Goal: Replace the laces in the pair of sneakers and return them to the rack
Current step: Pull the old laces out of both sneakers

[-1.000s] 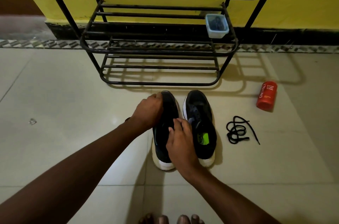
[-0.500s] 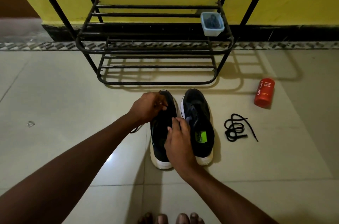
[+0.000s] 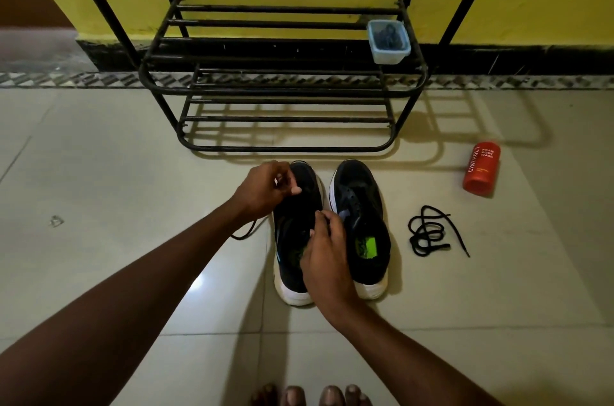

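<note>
Two black sneakers with white soles stand side by side on the floor, toes toward the black metal rack [image 3: 285,91]. Over the toe end of the left sneaker [image 3: 292,233], my left hand [image 3: 265,189] pinches a black lace, whose loose loop [image 3: 244,233] trails onto the floor to the left. My right hand [image 3: 327,256] holds the left sneaker at its tongue and opening, fingers curled. The right sneaker [image 3: 363,216] has no lace and shows a green insole label. A loose black lace [image 3: 432,233] lies coiled on the floor right of the shoes.
A small pale blue container [image 3: 388,42] with dark contents sits on the rack's middle shelf at the right. An orange bottle [image 3: 481,168] lies on the tiled floor at the right. My toes [image 3: 309,395] show at the bottom edge. A yellow wall stands behind the rack.
My left hand has lifted slightly off the toe end, drawing the lace so a loop now shows on the floor at the left. My right hand stays on the left sneaker.
</note>
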{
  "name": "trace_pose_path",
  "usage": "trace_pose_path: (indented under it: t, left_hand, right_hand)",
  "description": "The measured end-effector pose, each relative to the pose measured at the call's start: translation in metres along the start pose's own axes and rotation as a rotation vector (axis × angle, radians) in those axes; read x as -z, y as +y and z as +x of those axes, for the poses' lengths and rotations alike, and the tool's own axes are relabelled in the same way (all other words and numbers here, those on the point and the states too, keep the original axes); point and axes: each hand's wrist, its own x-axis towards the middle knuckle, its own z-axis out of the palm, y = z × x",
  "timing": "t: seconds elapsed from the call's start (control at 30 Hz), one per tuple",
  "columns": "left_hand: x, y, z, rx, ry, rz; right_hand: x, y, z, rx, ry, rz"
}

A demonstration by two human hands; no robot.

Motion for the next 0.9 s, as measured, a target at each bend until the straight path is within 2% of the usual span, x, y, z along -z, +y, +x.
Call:
trace_pose_path:
  t: [0.1, 0.23, 0.33, 0.43, 0.5, 0.6, 0.67, 0.77, 0.9]
  left_hand:
    - [0.004, -0.001, 0.003, -0.026, 0.011, -0.051]
    - [0.007, -0.004, 0.001, -0.091, -0.059, 0.119]
    - [0.004, -0.002, 0.002, -0.035, 0.049, 0.129]
    - [0.004, 0.006, 0.001, 0.151, 0.177, -0.217]
    - [0.004, 0.009, -0.001, 0.261, 0.170, -0.459]
    - [0.002, 0.007, -0.004, 0.289, 0.113, -0.572]
    - [0.007, 0.003, -0.004, 0.173, 0.063, -0.389]
    - [0.013, -0.003, -0.002, -0.027, -0.045, 0.072]
    - [0.005, -0.003, 0.003, -0.042, 0.044, 0.223]
  right_hand:
    - [-0.001, 0.002, -0.001, -0.001, 0.011, 0.003]
    - [0.000, 0.000, -0.001, 0.000, 0.018, -0.007]
    - [-0.001, -0.001, -0.001, -0.001, 0.030, -0.009]
    - [-0.002, 0.000, -0.001, 0.007, 0.037, -0.015]
    - [-0.002, -0.001, -0.002, 0.008, 0.030, -0.015]
    - [0.001, -0.002, -0.003, 0.007, 0.027, -0.051]
    - [0.003, -0.003, -0.003, 0.014, 0.012, -0.055]
    - [0.004, -0.004, -0.002, 0.000, 0.020, -0.048]
    - [0.008, -0.011, -0.002, -0.006, 0.030, -0.030]
